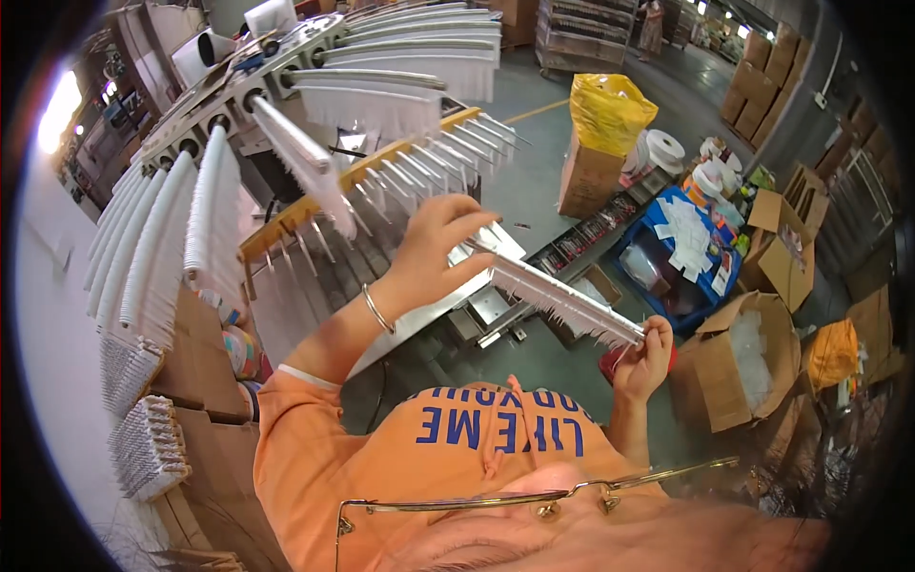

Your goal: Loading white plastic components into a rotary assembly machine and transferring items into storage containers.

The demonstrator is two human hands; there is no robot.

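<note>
A long, narrow rod with a dense white thread fringe slants across the space before my body. Its far end lies between the thumb and fingers of my left hand, which wears a bangle at the wrist. My right hand pinches the near end. Beyond my left hand is a yellow bar with a row of thin metal pins. Similar white fringed rods fan out from a large machine at the far left. Something red, partly hidden, shows beside my right hand.
A tall carton with a yellow bag stands beyond the work area. To the right are a blue bin and an opened cardboard box. Bundles of white rods rest on cartons at the left. A person stands far back.
</note>
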